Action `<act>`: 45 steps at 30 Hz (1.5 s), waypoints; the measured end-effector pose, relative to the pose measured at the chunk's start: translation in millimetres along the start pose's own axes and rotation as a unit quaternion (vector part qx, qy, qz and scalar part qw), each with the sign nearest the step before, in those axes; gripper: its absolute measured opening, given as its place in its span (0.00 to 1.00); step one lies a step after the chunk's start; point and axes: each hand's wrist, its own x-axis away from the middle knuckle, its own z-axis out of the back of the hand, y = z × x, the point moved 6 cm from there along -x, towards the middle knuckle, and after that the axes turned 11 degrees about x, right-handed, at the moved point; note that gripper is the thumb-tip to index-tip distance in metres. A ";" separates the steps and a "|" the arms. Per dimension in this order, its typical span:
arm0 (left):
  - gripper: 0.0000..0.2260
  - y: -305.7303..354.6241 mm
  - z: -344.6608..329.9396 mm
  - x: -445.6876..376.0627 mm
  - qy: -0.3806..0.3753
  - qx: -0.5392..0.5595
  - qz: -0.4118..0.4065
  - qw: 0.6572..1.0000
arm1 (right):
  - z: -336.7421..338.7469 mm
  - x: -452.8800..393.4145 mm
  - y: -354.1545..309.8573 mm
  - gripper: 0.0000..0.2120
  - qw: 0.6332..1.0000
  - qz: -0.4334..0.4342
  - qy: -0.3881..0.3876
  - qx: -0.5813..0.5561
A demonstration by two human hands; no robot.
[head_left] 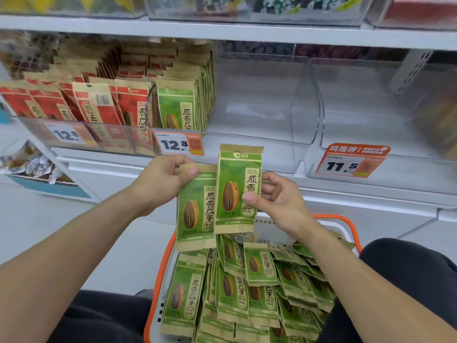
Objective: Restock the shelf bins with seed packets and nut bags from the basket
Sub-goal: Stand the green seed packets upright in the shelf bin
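- white shelf (pixel 247 33): clear bins side by side
- left bin (pixel 81 134): red packets (pixel 49 105)
- next bin (pixel 247 149): green seed packets (pixel 178 110) at left only
- right bin (pixel 371 100): bare
- floor (pixel 49 219): orange-rimmed basket (pixel 346 226)

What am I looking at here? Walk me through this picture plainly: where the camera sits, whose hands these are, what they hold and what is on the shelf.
There is no machine here. The single picture comes from a camera worn on a person's head, looking forward and down at their own two bare hands.

The left hand pinches the top of one green seed packet. The right hand holds a second green packet beside it, slightly higher.

Below the hands stands an orange-rimmed basket piled with more of the same green packets.

Ahead is a white shelf with clear plastic bins. One bin holds a row of green packets, with red packets to its left. To the right, a clear bin appears to hold nothing. Price tags reading 12.8 and 11.5 hang along the front.
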 end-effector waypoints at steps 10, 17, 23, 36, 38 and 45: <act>0.06 0.1 -14.8 3.3 0.042 0.111 0.003 0.993 | -35.8 1.0 15.9 0.29 0.997 0.013 -0.005 0.070; 0.19 8.7 -13.2 11.2 -0.009 0.133 -0.004 0.991 | -45.6 2.8 0.0 0.29 0.993 0.050 -0.031 0.107; 0.28 37.2 -7.2 24.0 -0.005 -0.073 -0.165 0.984 | -40.2 -19.0 -52.9 0.26 0.987 0.109 0.086 0.076; 0.25 54.7 55.0 7.3 0.077 -0.094 -0.279 0.953 | -73.7 -117.3 -142.1 0.28 0.914 0.265 0.144 0.272; 0.26 52.8 57.7 3.5 0.089 -0.100 -0.270 0.953 | -81.7 -132.8 -129.4 0.30 0.917 0.211 0.104 0.322; 0.28 41.9 65.7 -18.9 0.102 -0.143 -0.248 0.953 | -77.4 -140.2 -130.8 0.26 0.908 0.128 0.120 0.380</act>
